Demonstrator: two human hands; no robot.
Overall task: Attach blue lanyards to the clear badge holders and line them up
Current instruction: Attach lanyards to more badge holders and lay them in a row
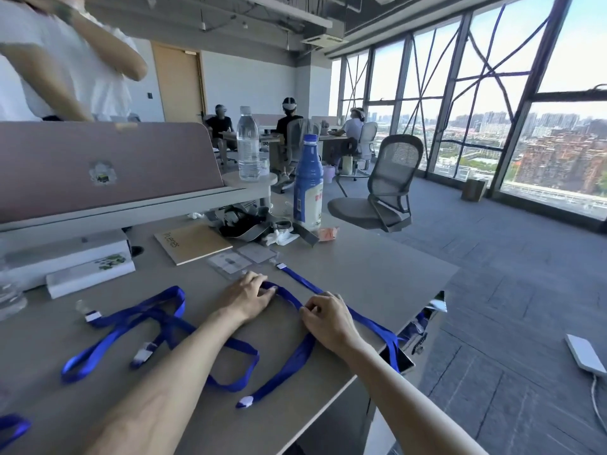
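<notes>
Head view: left hand and right hand each pinch one blue lanyard.

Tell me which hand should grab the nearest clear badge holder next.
Left, probably. The left hand holds the blue lanyard just in front of the clear badge holder. The right hand pinches it farther away, nearer the edge of the table.

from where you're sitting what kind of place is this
Most likely an open-plan office, high up in a building: a desk with a divider panel, a mesh office chair, and tall windows looking out over a city skyline.
</notes>
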